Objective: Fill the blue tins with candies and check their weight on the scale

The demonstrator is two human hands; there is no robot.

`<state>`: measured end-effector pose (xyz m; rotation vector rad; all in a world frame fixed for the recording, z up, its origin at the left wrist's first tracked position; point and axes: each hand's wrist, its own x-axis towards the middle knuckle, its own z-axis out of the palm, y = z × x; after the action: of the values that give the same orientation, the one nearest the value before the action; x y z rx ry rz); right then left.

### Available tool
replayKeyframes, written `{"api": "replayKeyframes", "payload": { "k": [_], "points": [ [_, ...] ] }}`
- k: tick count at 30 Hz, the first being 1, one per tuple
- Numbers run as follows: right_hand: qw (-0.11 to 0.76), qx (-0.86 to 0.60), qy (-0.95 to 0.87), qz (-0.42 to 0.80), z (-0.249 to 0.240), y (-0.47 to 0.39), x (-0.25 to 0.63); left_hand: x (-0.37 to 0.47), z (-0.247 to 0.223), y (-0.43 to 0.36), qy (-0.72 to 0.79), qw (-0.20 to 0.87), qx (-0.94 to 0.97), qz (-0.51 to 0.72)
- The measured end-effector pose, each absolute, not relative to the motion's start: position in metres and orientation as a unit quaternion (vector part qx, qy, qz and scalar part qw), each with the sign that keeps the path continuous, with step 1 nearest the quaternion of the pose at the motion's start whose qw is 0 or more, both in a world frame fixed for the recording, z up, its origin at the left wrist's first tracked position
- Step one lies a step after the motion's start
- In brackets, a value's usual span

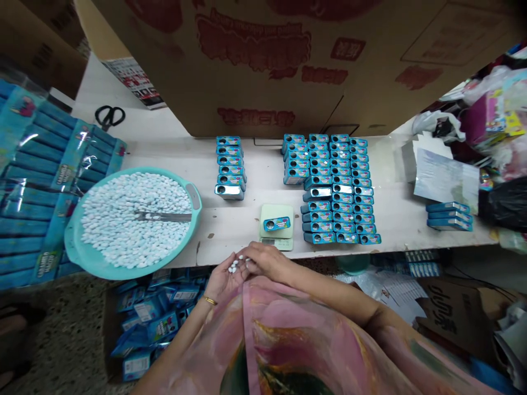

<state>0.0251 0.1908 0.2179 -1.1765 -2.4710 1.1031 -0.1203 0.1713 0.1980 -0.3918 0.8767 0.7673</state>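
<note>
My left hand (222,282), with a gold bracelet at the wrist, is cupped palm up at the table's front edge and holds several small white candies (233,267). My right hand (265,260) reaches over beside it, fingers bent together around a few of the candies; its fingertips are partly hidden. Just beyond the right hand a pale green digital scale (265,211) carries one blue candy tin (276,224). To the left stands a turquoise basin (196,200) heaped with white candies, a metal scoop or tong-like tool (164,216) lying on them.
Short row of blue tins (229,168) stands mid-table; several denser rows (341,189) stand right of the scale. A large cardboard box (263,66) blocks the back. Black scissors (109,117) lie back left, near packaged blue boxes (49,181). Below is a carton of blue packs (164,326).
</note>
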Motion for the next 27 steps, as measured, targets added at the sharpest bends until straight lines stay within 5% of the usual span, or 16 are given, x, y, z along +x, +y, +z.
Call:
{"api": "replayKeyframes", "payload": {
  "k": [4, 10, 18, 27],
  "points": [
    [0.163, -0.463, -0.812, 0.316, 0.214, 0.208, 0.044, -0.107, 0.205, 0.190, 0.384, 0.829, -0.151, 0.378],
    [0.147, -0.540, -0.799, 0.219, 0.219, 0.222, 0.076, -0.103, 0.205, 0.201, 0.417, 0.815, -0.116, 0.384],
    [0.135, -0.379, -0.884, 0.239, 0.210, 0.184, 0.038, -0.098, 0.204, 0.178, 0.374, 0.818, -0.219, 0.379],
    [0.216, -0.316, -0.876, 0.294, 0.178, 0.197, 0.044, -0.097, 0.188, 0.163, 0.300, 0.837, -0.201, 0.411]
  ]
}}
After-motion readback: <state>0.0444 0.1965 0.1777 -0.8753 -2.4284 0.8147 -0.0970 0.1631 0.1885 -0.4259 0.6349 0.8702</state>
